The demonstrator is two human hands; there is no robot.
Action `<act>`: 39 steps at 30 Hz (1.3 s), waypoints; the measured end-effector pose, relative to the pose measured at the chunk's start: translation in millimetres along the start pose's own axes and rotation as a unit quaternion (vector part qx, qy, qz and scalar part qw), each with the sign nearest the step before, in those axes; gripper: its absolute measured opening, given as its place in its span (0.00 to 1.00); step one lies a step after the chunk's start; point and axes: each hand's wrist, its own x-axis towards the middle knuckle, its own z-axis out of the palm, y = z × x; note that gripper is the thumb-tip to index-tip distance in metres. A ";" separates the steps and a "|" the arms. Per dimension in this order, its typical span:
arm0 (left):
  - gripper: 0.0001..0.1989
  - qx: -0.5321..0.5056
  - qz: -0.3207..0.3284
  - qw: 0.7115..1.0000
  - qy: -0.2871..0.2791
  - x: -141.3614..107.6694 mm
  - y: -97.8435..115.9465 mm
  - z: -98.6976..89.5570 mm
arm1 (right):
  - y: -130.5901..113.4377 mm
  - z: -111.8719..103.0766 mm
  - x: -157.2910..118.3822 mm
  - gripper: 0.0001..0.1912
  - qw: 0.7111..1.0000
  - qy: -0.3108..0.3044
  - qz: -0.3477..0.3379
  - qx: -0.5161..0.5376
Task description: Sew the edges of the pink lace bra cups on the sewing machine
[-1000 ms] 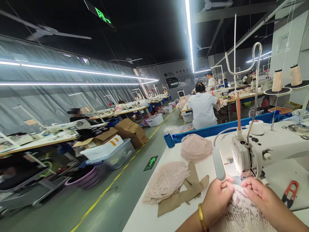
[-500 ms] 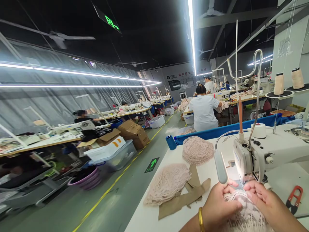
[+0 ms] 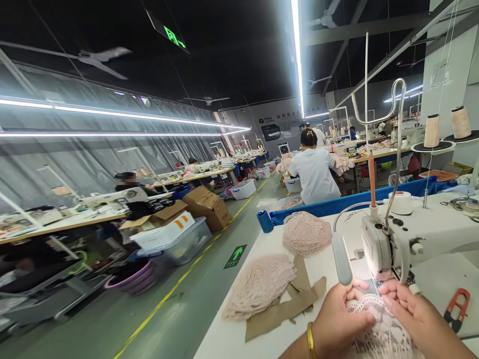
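Under the head of a white sewing machine [image 3: 377,249], both hands hold a piece of pale pink lace [image 3: 377,319]. My left hand [image 3: 342,311], with a gold bracelet at the wrist, pinches the lace's scalloped edge between thumb and fingers. On the other side, my right hand [image 3: 409,306] grips the same edge with its fingers curled. The needle area is partly hidden behind the machine head and the fingertips. Left of the hands, a lace pile [image 3: 262,286] lies by tan fabric strips [image 3: 286,309]. A second lace pile [image 3: 307,233] sits farther back.
Red-handled thread snips [image 3: 457,309] lie at the right. A blue thread cone [image 3: 265,221] stands at the table's back left corner. A grey lamp [image 3: 342,259] hangs beside the machine head. Beyond the blue cloth [image 3: 359,199], a person in a white shirt [image 3: 314,174] sits at another table.
Both hands and the lace look almost unmoved. The seated person ahead has shifted slightly left, and the person behind has bent and moved left.
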 end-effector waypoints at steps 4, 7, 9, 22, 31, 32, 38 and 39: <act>0.26 -0.008 0.006 1.000 -0.014 2.3 -1.8 -2.4 | 2.2 1.3 -0.3 0.28 1.000 -0.002 0.001 0.004; 0.23 0.000 -0.003 1.000 -0.006 3.5 0.6 -3.5 | 5.6 2.9 0.0 0.27 1.000 -0.006 -0.001 0.010; 0.21 0.001 -0.011 1.000 0.003 4.1 2.5 -3.1 | 8.1 3.6 0.2 0.27 1.000 -0.008 -0.002 0.013; 0.24 -0.082 -0.033 0.996 -0.018 0.5 12.2 -0.2 | 15.8 4.1 2.6 0.26 1.000 -0.003 -0.009 0.017; 0.26 -0.072 -0.040 0.996 -0.024 0.5 13.0 -2.4 | 13.0 2.2 2.9 0.26 0.999 -0.010 -0.019 0.033; 0.26 -0.076 -0.039 0.996 -0.026 0.8 12.7 -2.7 | 11.2 1.8 2.8 0.26 0.999 -0.012 -0.019 0.031; 0.26 -0.096 -0.039 0.994 -0.035 2.2 12.7 -3.1 | 2.6 0.9 2.1 0.28 1.000 -0.016 -0.017 0.018; 0.26 -0.096 -0.041 0.994 -0.033 1.9 13.6 -2.8 | 2.1 0.9 2.0 0.28 1.000 -0.016 -0.017 0.017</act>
